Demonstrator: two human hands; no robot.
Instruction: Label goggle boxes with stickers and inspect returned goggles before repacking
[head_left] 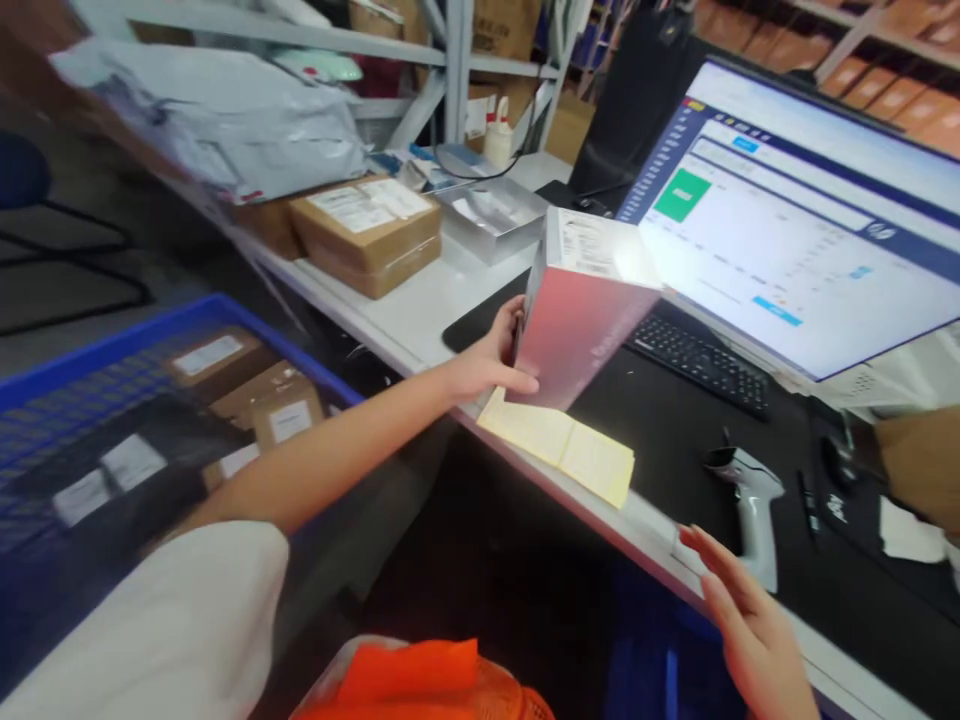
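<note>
My left hand (pixel 499 360) grips a pinkish-red box (pixel 574 330) by its left edge, thumb on the front face. The box stands tilted on the desk, its pale top end bearing a printed label (pixel 589 245). Just below it, a strip of yellow-edged label paper (pixel 559 445) lies along the desk's front edge. My right hand (pixel 739 610) is at the lower right by the desk edge, fingers apart and holding nothing. Closest to that hand is a white barcode scanner (pixel 754 510) lying on the black mat.
A lit monitor (pixel 795 220) and a black keyboard (pixel 697 365) occupy the right. Left on the desk are a brown carton (pixel 367 235), a grey open tray (pixel 491 215) and a grey plastic parcel (pixel 225 115). A blue crate (pixel 112 355) at lower left holds several parcels.
</note>
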